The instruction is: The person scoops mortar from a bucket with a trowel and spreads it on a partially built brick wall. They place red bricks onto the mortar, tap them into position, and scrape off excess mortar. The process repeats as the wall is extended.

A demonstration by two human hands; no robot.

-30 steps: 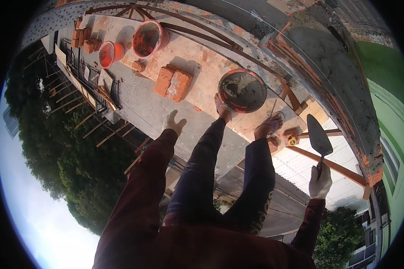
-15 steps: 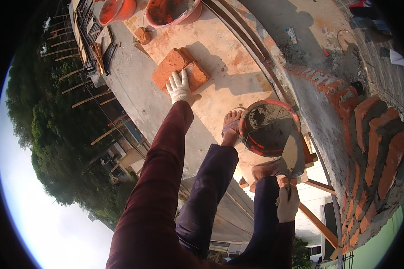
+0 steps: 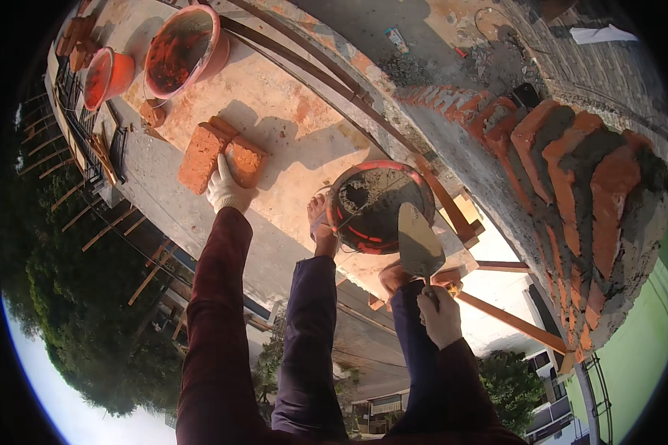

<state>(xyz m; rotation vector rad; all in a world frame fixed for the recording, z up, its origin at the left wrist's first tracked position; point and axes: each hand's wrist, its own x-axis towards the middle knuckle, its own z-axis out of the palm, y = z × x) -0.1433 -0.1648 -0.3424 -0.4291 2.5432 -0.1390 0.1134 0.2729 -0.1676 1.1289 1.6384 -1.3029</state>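
Observation:
My left hand [image 3: 226,189], in a pale glove, grips the near side of a small group of red bricks [image 3: 199,156], index finger lying along the top and the other fingers partly hidden. Its maroon sleeve reaches up from the lower edge. My right hand [image 3: 441,315], also gloved, is closed on the handle of a trowel [image 3: 419,241], whose grey blade lies over the near right rim of a round tub of grey mortar [image 3: 367,196]. My sandalled left foot [image 3: 319,219] stands beside that tub on the pale planking.
Two buckets [image 3: 107,78] [image 3: 185,52] and more bricks [image 3: 78,41] stand farther back. A curved brick wall with mortar [image 3: 571,193] rises at the right. Timber framing [image 3: 453,215] runs past the tub. At the left, the platform edge has projecting sticks [image 3: 107,230], with treetops beyond.
My left hand has moved up from open air beside my leg onto the bricks. My right hand has brought the trowel leftward to the tub. The view has shifted, showing more of the brick wall.

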